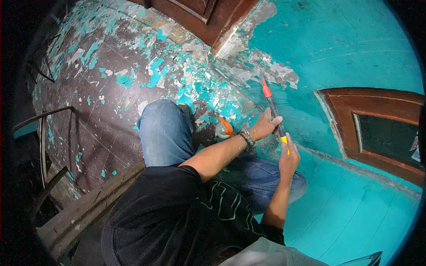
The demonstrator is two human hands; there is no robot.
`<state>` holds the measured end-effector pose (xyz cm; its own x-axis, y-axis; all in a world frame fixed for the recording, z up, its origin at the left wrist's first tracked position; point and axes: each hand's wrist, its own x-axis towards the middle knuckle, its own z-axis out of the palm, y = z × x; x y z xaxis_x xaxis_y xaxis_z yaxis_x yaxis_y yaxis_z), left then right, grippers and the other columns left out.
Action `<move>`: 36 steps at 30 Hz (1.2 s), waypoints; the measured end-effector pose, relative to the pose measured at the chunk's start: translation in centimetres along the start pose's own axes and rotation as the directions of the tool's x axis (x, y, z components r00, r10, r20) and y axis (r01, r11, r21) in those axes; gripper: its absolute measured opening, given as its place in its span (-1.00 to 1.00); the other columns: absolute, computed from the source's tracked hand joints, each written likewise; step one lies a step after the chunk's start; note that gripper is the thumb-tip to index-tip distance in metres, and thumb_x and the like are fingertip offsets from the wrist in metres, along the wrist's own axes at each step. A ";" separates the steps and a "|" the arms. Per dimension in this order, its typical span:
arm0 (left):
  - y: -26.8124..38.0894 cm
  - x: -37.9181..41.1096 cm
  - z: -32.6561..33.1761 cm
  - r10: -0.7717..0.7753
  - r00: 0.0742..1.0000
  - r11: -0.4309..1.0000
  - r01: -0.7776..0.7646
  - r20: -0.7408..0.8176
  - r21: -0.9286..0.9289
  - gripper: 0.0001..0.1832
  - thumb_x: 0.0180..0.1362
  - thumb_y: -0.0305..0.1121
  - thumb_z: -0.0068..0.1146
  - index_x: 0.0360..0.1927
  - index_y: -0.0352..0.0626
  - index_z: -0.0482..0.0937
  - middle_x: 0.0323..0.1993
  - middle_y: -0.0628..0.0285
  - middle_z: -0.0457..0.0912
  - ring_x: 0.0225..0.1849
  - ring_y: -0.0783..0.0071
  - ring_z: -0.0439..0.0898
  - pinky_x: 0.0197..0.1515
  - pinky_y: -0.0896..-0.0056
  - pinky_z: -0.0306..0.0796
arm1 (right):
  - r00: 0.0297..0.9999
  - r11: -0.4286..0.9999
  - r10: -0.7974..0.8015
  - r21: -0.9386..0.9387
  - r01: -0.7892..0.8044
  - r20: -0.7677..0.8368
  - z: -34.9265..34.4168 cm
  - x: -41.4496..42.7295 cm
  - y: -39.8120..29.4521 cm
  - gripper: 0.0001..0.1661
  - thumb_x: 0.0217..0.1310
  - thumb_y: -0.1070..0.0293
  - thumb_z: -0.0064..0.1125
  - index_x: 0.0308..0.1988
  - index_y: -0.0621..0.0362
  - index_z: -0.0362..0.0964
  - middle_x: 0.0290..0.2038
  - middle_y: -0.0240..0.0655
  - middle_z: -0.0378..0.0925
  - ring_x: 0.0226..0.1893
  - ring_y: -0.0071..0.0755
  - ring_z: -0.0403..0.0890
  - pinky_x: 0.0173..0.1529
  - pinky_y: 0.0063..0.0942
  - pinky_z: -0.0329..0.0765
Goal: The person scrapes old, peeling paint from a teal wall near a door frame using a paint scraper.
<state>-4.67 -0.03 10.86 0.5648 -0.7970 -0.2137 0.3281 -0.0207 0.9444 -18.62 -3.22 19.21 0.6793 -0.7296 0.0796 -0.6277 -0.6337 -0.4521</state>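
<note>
A long-handled scraper (274,108) with a dark shaft, a red collar and a yellow band lies across both my hands. My left hand (269,123), with bracelets at its wrist, grips the middle of the shaft. Lower down, my right hand (289,157) holds the yellow end of the handle. The scraper's tip meets the turquoise wall (332,43) at a bare grey patch (279,73) where paint has come off; its exact contact is hard to make out. Beside my left forearm stands a small translucent round container (221,130) with an orange piece (227,126) on it.
Turquoise and white paint flakes (156,74) litter the dark tiled floor (96,129). A brown wooden door (193,16) stands ahead, and a wood-framed window (339,116) is at right. Behind my raised knee (164,131) runs a wooden beam (90,206), near thin metal bars (43,116).
</note>
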 end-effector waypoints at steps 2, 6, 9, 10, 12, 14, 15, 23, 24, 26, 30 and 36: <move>-0.4 0.1 -0.1 0.012 1.000 1.000 -0.012 -0.001 -0.022 -0.65 0.11 -0.16 0.03 -0.33 -0.26 0.25 -0.47 0.07 0.41 -0.38 0.29 0.46 -0.31 0.24 0.36 | 0.999 0.999 -0.032 -0.019 0.032 -0.030 0.8 -0.4 0.3 -0.60 0.15 0.32 -0.01 0.02 0.06 0.39 -0.28 -0.03 0.51 -0.33 -0.03 0.53 -0.22 -0.27 0.44; -0.7 -0.5 -0.1 -0.050 0.999 0.986 0.049 0.001 -0.160 -0.69 0.11 -0.21 0.05 -0.34 -0.24 0.26 -0.49 0.17 0.41 -0.48 0.43 0.45 -0.41 0.37 0.37 | 0.999 0.992 -0.040 0.115 0.044 -0.030 1.2 -0.3 0.1 -0.61 0.16 0.31 -0.02 0.02 0.04 0.39 -0.26 -0.07 0.51 -0.28 -0.05 0.54 -0.20 -0.30 0.44; -4.2 2.0 -1.4 0.041 0.991 0.992 -0.056 -0.126 -0.114 -0.72 0.12 -0.25 0.05 -0.36 -0.22 0.26 -0.52 0.21 0.41 -0.51 0.47 0.44 -0.44 0.41 0.38 | 0.998 0.993 -0.056 0.101 0.054 0.013 2.7 1.1 0.3 -0.61 0.16 0.31 -0.02 0.03 0.02 0.38 -0.24 -0.07 0.51 -0.26 -0.04 0.54 -0.18 -0.30 0.44; -4.2 2.9 -1.7 0.144 0.969 0.987 -0.155 -0.199 -0.040 -0.69 0.10 -0.21 0.06 -0.38 -0.22 0.24 -0.53 0.17 0.41 -0.49 0.38 0.46 -0.41 0.35 0.38 | 0.999 0.994 -0.053 0.099 0.052 0.007 2.9 2.1 -0.2 -0.61 0.16 0.31 -0.02 0.03 0.02 0.38 -0.24 -0.07 0.51 -0.26 -0.04 0.54 -0.18 -0.30 0.44; -2.9 3.4 -3.1 0.086 0.977 0.981 -0.117 -0.196 -0.155 -0.69 0.10 -0.22 0.07 -0.39 -0.22 0.24 -0.53 0.18 0.41 -0.47 0.42 0.45 -0.40 0.36 0.38 | 0.995 0.997 -0.071 0.010 0.070 0.077 3.6 4.0 -1.4 -0.61 0.16 0.31 -0.03 0.02 0.02 0.39 -0.23 -0.06 0.51 -0.24 -0.02 0.53 -0.17 -0.28 0.44; -3.5 3.1 -3.3 0.067 0.976 0.979 -0.105 -0.207 -0.177 -0.66 0.08 -0.20 0.10 -0.36 -0.22 0.25 -0.51 0.20 0.39 -0.43 0.48 0.41 -0.37 0.38 0.37 | 0.995 0.997 -0.071 0.025 0.070 0.067 3.4 3.1 -1.2 -0.61 0.15 0.33 -0.02 0.02 0.03 0.39 -0.22 -0.06 0.51 -0.24 -0.01 0.53 -0.17 -0.28 0.44; -2.9 2.5 -3.1 0.073 0.973 0.979 -0.112 -0.221 -0.173 -0.66 0.08 -0.20 0.10 -0.36 -0.22 0.25 -0.51 0.20 0.39 -0.43 0.48 0.41 -0.37 0.38 0.37 | 0.994 0.995 -0.089 0.048 0.086 0.063 3.4 2.7 -1.3 -0.61 0.14 0.34 -0.02 0.01 0.04 0.40 -0.21 -0.05 0.50 -0.24 0.01 0.53 -0.16 -0.28 0.44; -4.0 2.7 -3.1 0.030 0.991 0.993 -0.045 -0.127 -0.112 -0.62 0.08 -0.16 0.08 -0.30 -0.27 0.28 -0.45 0.11 0.43 -0.39 0.35 0.46 -0.32 0.31 0.38 | 0.998 0.998 -0.033 0.055 0.030 0.059 5.0 2.0 -0.4 -0.60 0.13 0.31 0.01 0.02 0.02 0.39 -0.22 -0.04 0.50 -0.24 0.03 0.52 -0.19 -0.25 0.45; -4.5 3.2 -4.0 -0.017 0.994 0.985 -0.003 -0.109 -0.173 -0.63 0.08 -0.17 0.08 -0.29 -0.28 0.29 -0.45 0.10 0.43 -0.38 0.33 0.47 -0.30 0.30 0.38 | 0.995 0.993 -0.102 0.066 0.100 0.017 5.8 2.5 -0.7 -0.60 0.14 0.30 0.01 0.02 0.00 0.39 -0.23 -0.05 0.50 -0.25 0.03 0.52 -0.20 -0.25 0.44; -5.3 3.3 -3.8 0.048 0.986 0.988 -0.070 -0.160 -0.136 -0.64 0.08 -0.19 0.08 -0.30 -0.29 0.29 -0.45 0.09 0.44 -0.37 0.32 0.48 -0.29 0.28 0.38 | 0.999 0.998 -0.040 0.053 0.038 0.036 5.0 2.0 -0.8 -0.60 0.14 0.30 0.01 0.02 -0.01 0.39 -0.23 -0.06 0.50 -0.24 0.03 0.52 -0.20 -0.25 0.44; -2.5 0.1 -1.1 0.097 0.991 0.989 -0.086 -0.096 0.117 -0.66 0.08 -0.21 0.09 -0.31 -0.27 0.30 -0.43 0.09 0.43 -0.36 0.33 0.47 -0.28 0.27 0.38 | 0.997 0.986 -0.052 0.152 0.061 -0.060 3.3 -0.5 1.1 -0.61 0.14 0.29 0.02 0.01 -0.03 0.40 -0.22 -0.06 0.51 -0.24 0.02 0.52 -0.18 -0.25 0.45; -4.0 3.8 -6.2 -0.026 0.989 0.990 0.005 -0.149 -0.142 -0.64 0.11 -0.22 0.09 -0.18 -0.26 0.31 -0.36 0.18 0.46 -0.30 0.47 0.48 -0.26 0.41 0.41 | 0.996 0.991 -0.078 0.114 0.073 0.039 6.9 3.9 -1.3 -0.61 0.14 0.30 0.02 0.01 -0.04 0.40 -0.22 -0.05 0.51 -0.25 0.02 0.53 -0.18 -0.25 0.45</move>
<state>0.84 0.71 4.74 0.6623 -0.6977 -0.2732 0.4350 0.0611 0.8984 -12.54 -3.52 13.99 0.7402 -0.6676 0.0798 -0.5290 -0.6515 -0.5437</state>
